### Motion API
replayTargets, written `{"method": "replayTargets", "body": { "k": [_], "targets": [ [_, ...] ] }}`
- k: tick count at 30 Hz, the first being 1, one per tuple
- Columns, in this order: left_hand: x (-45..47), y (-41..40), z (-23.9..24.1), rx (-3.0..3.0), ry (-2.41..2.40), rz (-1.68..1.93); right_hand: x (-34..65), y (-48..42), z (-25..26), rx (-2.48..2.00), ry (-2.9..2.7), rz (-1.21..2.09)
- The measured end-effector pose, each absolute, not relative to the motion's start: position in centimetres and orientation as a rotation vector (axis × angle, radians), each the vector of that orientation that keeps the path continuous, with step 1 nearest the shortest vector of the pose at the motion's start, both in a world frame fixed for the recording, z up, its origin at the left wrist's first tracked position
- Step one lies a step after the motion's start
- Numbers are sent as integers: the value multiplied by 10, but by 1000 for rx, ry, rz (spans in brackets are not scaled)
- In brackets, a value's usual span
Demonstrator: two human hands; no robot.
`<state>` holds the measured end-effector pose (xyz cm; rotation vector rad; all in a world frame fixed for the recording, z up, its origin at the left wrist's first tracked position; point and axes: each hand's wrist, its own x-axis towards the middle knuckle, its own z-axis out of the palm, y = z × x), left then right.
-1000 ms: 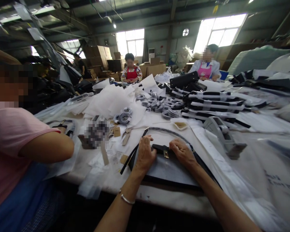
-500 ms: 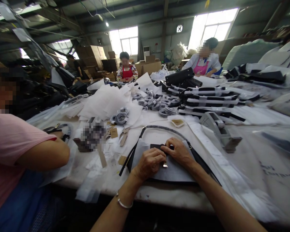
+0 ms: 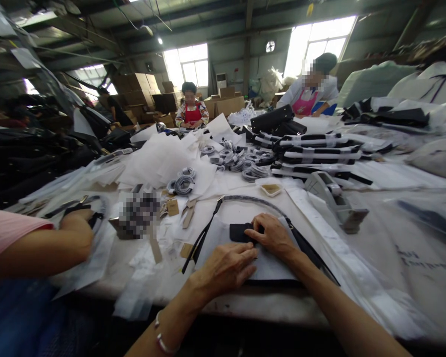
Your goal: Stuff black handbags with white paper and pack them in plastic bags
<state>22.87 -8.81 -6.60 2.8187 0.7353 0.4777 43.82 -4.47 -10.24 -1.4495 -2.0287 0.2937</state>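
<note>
In front of me a black handbag [image 3: 314,253] lies on the table, its strap [image 3: 250,199] arched away from me. A white sheet [image 3: 213,243] covers most of its front. A small black flap [image 3: 239,233] lies on top of the sheet. My right hand [image 3: 273,235] is closed on the flap's right side with thumb and bent fingers. My left hand [image 3: 226,265] lies on the sheet just below the flap, fingers stretched out and holding nothing. The fingers hide the flap's lower edge.
Tape dispensers stand on both sides, a grey one [image 3: 334,201] at right. Coiled straps [image 3: 184,182], white sheets [image 3: 152,156] and wrapped black handles [image 3: 319,153] are heaped behind. A co-worker's arm [image 3: 67,243] works at left; two people sit across the table.
My left hand has moved down off the flap, and its fingers have straightened. The metal piece beneath it no longer shows. My right hand stays at the flap; the co-worker's arm has shifted left.
</note>
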Motion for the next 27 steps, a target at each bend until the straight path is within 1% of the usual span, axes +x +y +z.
{"method": "replayTargets", "body": {
  "k": [11, 16, 19, 24, 27],
  "targets": [
    [238, -103, -76, 2932, 882, 301, 437, -47, -102, -1446, -2049, 236],
    [235, -109, -82, 2989, 908, 348, 436, -52, -97, -1344, -2027, 244],
    [234, -111, -89, 2998, 921, 401, 436, -59, -86, -1204, -2022, 408],
    [232, -111, -102, 2979, 900, 617, 440, -75, -69, -1125, -2127, 897],
    [233, -115, -109, 2955, 937, 752, 444, -85, -67, -1080, -2201, 968]
  ]
}}
